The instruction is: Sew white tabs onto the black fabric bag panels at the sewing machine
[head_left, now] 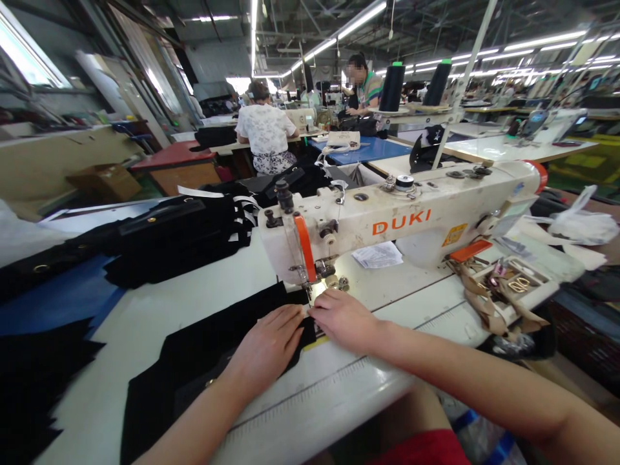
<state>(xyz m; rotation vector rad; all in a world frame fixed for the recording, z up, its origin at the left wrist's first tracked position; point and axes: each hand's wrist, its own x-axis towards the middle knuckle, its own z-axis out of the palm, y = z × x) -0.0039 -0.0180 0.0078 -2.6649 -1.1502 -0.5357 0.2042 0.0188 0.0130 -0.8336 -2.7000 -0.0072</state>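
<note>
A white sewing machine (349, 219) with orange DUKI lettering stands across the table, its needle area lit. Black fabric (194, 349) lies flat on the table, its right end by the presser foot. My left hand (268, 342) rests on this fabric with fingers stretched toward the needle. My right hand (343, 320) is just right of the needle, fingers curled and pinched together. Between the fingertips of both hands shows a small white piece (305, 311), mostly covered; its kind is unclear. A brass-coloured fitting (210, 382) shows on the fabric beside my left wrist.
Black fabric pieces (184, 239) with white strips are heaped behind on the left, more (43, 381) at the near left. A parts tray (518, 284) with metal rings and tan straps is at right. Two people (266, 129) work farther back. Thread cones (391, 89) stand behind the machine.
</note>
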